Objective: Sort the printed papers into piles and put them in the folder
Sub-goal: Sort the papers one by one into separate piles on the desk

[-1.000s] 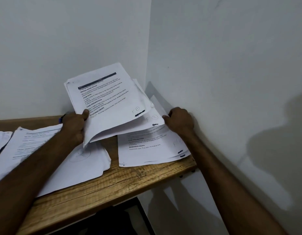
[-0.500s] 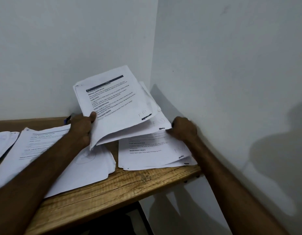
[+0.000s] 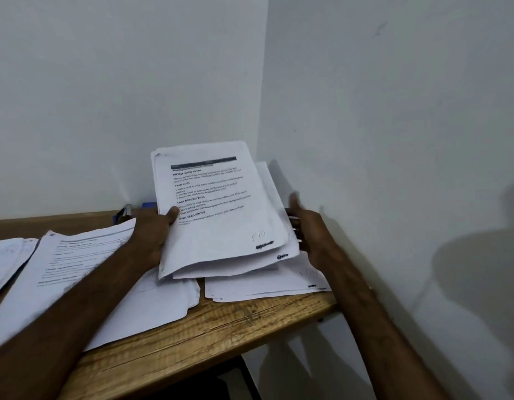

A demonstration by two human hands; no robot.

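My left hand [image 3: 154,235] grips a bundle of printed papers [image 3: 221,209] by its left edge, thumb on the top sheet, and holds it tilted above the table. At the bundle's right edge is my right hand [image 3: 310,235], thumb raised, fingers reaching under the sheets. Beneath the bundle a flat pile of papers [image 3: 264,282] lies at the table's right end. A second pile [image 3: 85,272] lies under my left forearm, and a third pile [image 3: 4,261] shows at the far left. No folder is visible.
The wooden table [image 3: 221,327] ends at the right close to a white wall [image 3: 394,140] and stands in a corner. A small blue and dark object [image 3: 123,215] lies at the back by the wall, behind my left hand.
The held bundle has dropped lower and flatter over the right pile. My right hand lifted off the right pile and moved up to the bundle's right edge.
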